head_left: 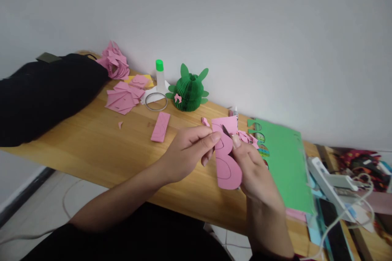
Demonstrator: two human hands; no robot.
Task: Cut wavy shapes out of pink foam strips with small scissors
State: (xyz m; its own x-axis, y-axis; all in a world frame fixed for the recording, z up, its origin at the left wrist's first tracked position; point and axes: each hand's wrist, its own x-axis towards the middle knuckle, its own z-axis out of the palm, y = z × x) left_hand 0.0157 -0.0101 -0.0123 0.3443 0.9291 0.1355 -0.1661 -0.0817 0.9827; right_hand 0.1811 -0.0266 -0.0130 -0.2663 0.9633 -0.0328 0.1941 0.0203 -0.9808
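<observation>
We were apparently cutting along a drawn curve: our left hand (pixel 188 149) pinched the folded pink paper (pixel 228 171) above the table (pixel 128 151), our right hand (pixel 255 171) curled closed around mostly hidden scissors (pixel 226 130). Continuing seemed to call for steering along the outline. The glue bottle (pixel 160 79) stood capped, contents unclear.

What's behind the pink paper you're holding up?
Beyond the pink paper, pink scraps show past its right edge and a small tube by its top corner. The right hand covers some of the view; whatever is straight behind the paper is hidden.
</observation>
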